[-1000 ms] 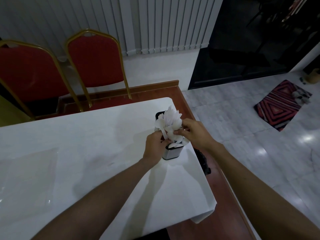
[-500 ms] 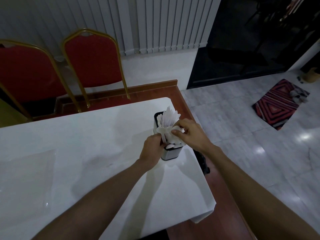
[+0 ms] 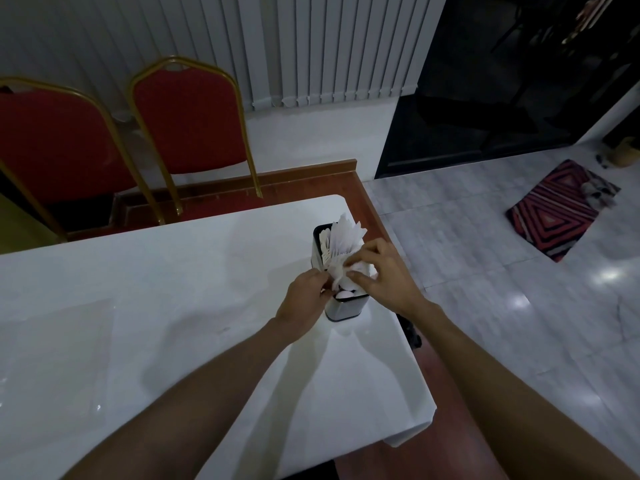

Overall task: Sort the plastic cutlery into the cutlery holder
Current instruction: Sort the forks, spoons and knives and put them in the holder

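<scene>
White cutlery (image 3: 343, 237) stands in the holder (image 3: 346, 308) near the tabletop (image 3: 173, 289) edge; left hand (image 3: 304, 299) and right hand (image 3: 384, 278), fingers curled, pinch pieces, apparently seating them; next, likely press them down and let go.

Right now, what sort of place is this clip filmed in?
Probably a banquet or function room, though it could be a home dining area: red padded chairs with gold frames, a table under a white cover, and a glossy tiled floor.

Dim, wide-angle view.
Glare is seen on the floor (image 3: 516, 301) at three o'clock; lines are bowed near the edges.
</scene>
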{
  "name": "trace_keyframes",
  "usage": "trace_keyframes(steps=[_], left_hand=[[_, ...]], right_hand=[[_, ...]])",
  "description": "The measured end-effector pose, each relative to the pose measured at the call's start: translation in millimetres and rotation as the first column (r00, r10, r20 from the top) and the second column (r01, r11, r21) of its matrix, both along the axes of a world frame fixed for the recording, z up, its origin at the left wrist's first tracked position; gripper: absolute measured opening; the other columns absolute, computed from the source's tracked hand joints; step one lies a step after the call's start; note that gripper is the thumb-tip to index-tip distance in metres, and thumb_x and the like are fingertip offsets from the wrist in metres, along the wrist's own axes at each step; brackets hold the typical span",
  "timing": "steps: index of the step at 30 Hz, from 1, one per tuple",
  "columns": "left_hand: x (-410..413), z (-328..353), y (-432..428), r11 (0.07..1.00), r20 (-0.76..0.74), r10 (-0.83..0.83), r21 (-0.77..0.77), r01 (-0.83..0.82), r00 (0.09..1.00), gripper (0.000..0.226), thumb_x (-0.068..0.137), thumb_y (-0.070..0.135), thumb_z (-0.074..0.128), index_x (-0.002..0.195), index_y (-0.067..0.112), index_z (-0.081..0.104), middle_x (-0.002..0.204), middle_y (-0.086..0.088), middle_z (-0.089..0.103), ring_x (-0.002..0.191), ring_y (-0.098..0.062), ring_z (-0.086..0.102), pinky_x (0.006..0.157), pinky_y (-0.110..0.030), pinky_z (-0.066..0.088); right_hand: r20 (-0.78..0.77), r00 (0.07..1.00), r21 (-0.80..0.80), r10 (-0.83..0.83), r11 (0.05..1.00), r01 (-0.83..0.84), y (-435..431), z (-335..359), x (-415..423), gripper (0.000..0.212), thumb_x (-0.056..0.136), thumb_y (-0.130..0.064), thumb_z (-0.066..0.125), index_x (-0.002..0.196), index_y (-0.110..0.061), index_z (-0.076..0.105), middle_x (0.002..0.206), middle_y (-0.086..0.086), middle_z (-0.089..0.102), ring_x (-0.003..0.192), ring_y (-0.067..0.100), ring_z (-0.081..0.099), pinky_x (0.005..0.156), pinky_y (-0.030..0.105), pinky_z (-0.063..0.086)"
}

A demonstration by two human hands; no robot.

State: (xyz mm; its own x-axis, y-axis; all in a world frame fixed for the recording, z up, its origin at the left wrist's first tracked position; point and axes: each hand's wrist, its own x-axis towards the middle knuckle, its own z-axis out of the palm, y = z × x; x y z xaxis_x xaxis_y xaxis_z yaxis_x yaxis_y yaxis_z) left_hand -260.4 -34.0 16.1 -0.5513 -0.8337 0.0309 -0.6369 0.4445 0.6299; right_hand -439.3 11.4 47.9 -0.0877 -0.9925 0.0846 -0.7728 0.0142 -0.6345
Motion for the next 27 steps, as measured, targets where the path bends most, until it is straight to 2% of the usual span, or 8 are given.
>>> trace_keyframes(steps=[4, 10, 14, 17, 20, 22, 24, 27], left_hand=[[17.2, -6.3, -7.6, 1.0, -0.012, -0.006, -0.014, 0.006, 1.0, 0.02, 0.085, -0.001, 0.053, 0.099, 0.008, 0.064, 0.096, -0.005, 0.062, 0.088, -0.019, 0.059, 0.074, -0.016, 0.037], [29.8, -6.1, -38.4, 0.999, -0.044, 0.04, -0.004, -0.04, 0.998, 0.032, 0.083, -0.006, 0.051, 0.112, 0.006, 0.057, 0.111, -0.008, 0.055, 0.104, -0.022, 0.055, 0.087, -0.024, 0.043], [24.6, -2.4, -61.6, 0.996, 0.045, 0.008, 0.086, -0.012, 0.999, 0.051, 0.085, -0.001, 0.052, 0.134, 0.008, 0.041, 0.134, -0.01, 0.044, 0.125, -0.024, 0.044, 0.101, -0.029, 0.036], [18.6, -0.6, -77.6, 0.985, 0.074, -0.016, 0.175, 0.003, 0.997, 0.065, 0.085, -0.001, 0.052, 0.145, 0.008, 0.027, 0.147, -0.012, 0.032, 0.136, -0.026, 0.033, 0.11, -0.03, 0.028], [5.8, 4.8, -91.1, 0.956, 0.065, -0.027, 0.294, 0.007, 0.998, 0.074, 0.087, 0.0, 0.052, 0.15, 0.009, 0.014, 0.157, -0.01, 0.017, 0.145, -0.023, 0.017, 0.117, -0.029, 0.017], [-3.9, 6.4, -100.8, 0.925, 0.047, -0.026, 0.38, 0.007, 0.999, 0.077, 0.087, -0.003, 0.05, 0.151, 0.011, 0.009, 0.16, -0.006, 0.009, 0.147, -0.02, 0.011, 0.118, -0.029, 0.014], [-11.2, 6.9, -107.5, 0.89, 0.015, -0.017, 0.457, 0.008, 1.0, 0.076, 0.086, -0.007, 0.046, 0.151, 0.014, 0.013, 0.159, -0.005, 0.014, 0.146, -0.021, 0.017, 0.115, -0.028, 0.02], [-14.6, 6.4, -110.9, 0.844, -0.09, 0.069, 0.536, -0.01, 0.994, 0.065, 0.083, -0.008, 0.042, 0.143, 0.013, 0.032, 0.145, -0.009, 0.041, 0.135, -0.025, 0.038, 0.101, -0.03, 0.034]], right_hand=[[0.186, 0.959, -0.084, -0.212, 0.969, 0.231, 12.5, 1.2, 5.3, 0.03, 0.08, -0.012, 0.06, 0.106, -0.026, 0.054, 0.104, -0.017, 0.05, 0.1, 0.011, 0.05, 0.077, 0.024, 0.048], [0.342, 0.844, 0.073, -0.412, 0.907, 0.414, 38.2, -20.0, 20.2, 0.049, 0.081, 0.003, 0.054, 0.123, -0.017, 0.04, 0.122, 0.002, 0.049, 0.11, 0.017, 0.053, 0.088, 0.033, 0.052], [0.407, 0.765, 0.171, -0.498, 0.865, 0.472, 45.9, -46.1, 29.6, 0.074, 0.077, 0.008, 0.06, 0.141, -0.015, 0.03, 0.135, -0.001, 0.044, 0.118, 0.014, 0.051, 0.086, 0.017, 0.05], [0.436, 0.718, 0.26, -0.543, 0.839, 0.477, 48.7, -67.5, 36.3, 0.081, 0.069, -0.003, 0.072, 0.139, -0.017, 0.033, 0.131, -0.001, 0.047, 0.116, 0.014, 0.054, 0.091, 0.034, 0.055], [0.415, 0.729, 0.29, -0.544, 0.839, 0.461, 44.1, -77.7, 45.4, 0.075, 0.061, -0.012, 0.086, 0.12, -0.022, 0.042, 0.112, -0.013, 0.051, 0.104, -0.005, 0.053, 0.085, 0.027, 0.051], [0.421, 0.721, 0.308, -0.55, 0.835, 0.457, 33.4, -83.6, 49.4, 0.082, 0.049, -0.033, 0.094, 0.114, -0.021, 0.045, 0.11, -0.01, 0.055, 0.102, 0.0, 0.057, 0.083, 0.028, 0.052], [0.413, 0.704, 0.32, -0.578, 0.816, 0.481, 23.2, -96.9, 50.9, 0.089, 0.04, -0.051, 0.093, 0.11, -0.016, 0.051, 0.104, -0.001, 0.063, 0.095, 0.013, 0.064, 0.079, 0.036, 0.057], [0.343, 0.699, 0.34, -0.627, 0.777, 0.53, 16.9, -115.5, 50.0, 0.083, 0.038, -0.055, 0.09, 0.101, -0.016, 0.054, 0.089, 0.0, 0.065, 0.081, 0.016, 0.065, 0.067, 0.035, 0.058]])
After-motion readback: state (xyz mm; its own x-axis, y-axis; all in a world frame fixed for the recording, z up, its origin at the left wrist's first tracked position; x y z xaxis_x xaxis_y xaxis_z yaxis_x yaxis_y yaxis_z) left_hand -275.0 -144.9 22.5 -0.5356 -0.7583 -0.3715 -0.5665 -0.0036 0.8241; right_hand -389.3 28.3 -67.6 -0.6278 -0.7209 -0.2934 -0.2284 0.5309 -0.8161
